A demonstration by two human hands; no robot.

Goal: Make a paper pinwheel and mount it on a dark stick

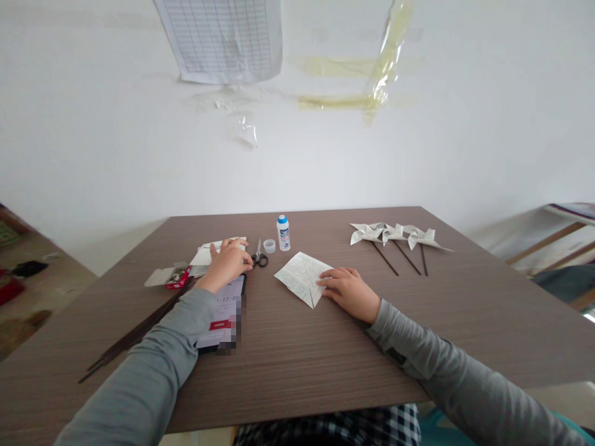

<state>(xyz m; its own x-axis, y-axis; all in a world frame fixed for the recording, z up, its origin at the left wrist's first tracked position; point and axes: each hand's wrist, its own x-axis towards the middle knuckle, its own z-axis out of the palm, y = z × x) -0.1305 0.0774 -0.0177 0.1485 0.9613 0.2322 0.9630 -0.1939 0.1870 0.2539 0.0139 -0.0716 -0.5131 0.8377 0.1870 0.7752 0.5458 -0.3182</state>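
A square sheet of printed paper (297, 277) lies on the table in front of me, turned cornerwise, with a cut or crease line near its lower corner. My right hand (351, 293) has its fingers closed on the right corner of that sheet. My left hand (226, 263) is stretched out over a stack of paper sheets (201, 257), fingers bent and apart. Its fingertips reach the black handles of a pair of scissors (260, 258), partly covering them; a firm grip does not show. Under my left wrist lies a phone (227, 313) with a lit screen.
A white glue bottle (283, 233) with a blue cap stands behind the sheet, beside a small clear cap (269, 246). Three paper pinwheels (394, 233) on brown sticks lie back right. At left are an open red box (177, 276) and thin brown sticks (134, 334).
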